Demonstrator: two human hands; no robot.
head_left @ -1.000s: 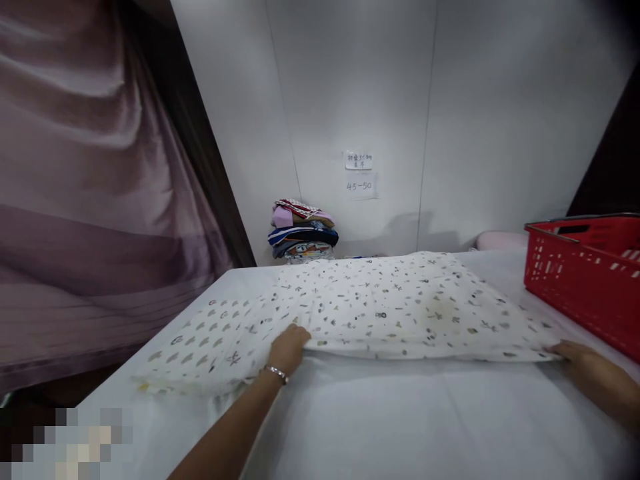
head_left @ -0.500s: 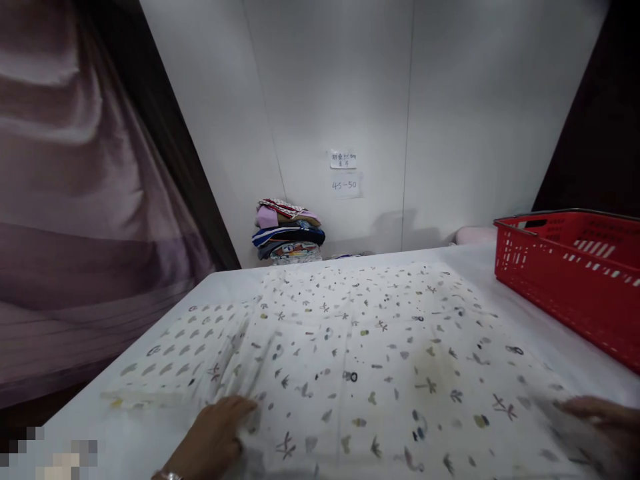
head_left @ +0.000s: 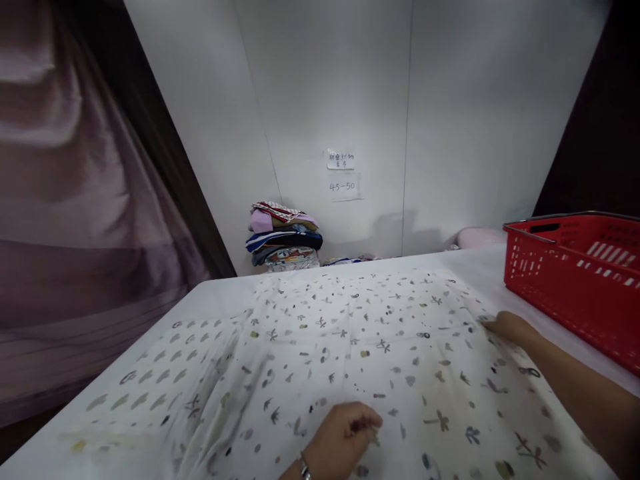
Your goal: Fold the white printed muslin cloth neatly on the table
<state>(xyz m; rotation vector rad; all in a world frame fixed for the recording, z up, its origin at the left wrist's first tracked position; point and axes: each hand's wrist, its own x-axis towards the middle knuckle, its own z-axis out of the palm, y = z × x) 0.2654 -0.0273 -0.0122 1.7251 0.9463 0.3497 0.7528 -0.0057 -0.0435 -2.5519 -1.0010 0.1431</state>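
A large thin white cloth (head_left: 385, 387), printed with small grey, brown and yellow motifs, lies spread over the white table, with creases toward its left part. Low in the middle, my left hand (head_left: 345, 433) hovers over or rests on the cloth, fingers loosely curled and thumb apart, nothing seen in them. On the far right, my right hand (head_left: 509, 328) is at the cloth's right edge, its fingers together and pinching the fabric. Left of the creases, a section of the cloth shows rows of grey cloud-like shapes.
A red plastic basket (head_left: 575, 280) stands on the table (head_left: 480, 263) at the right. Folded fabrics (head_left: 285, 237) are stacked by the back wall, under two paper labels (head_left: 345, 185). A mauve curtain (head_left: 90, 233) hangs at the left, and a pink item (head_left: 480, 237) sits behind the table.
My left hand has moved right, from the creases to the middle of the cloth. My right hand has reached forward from the near right corner to the far right edge.
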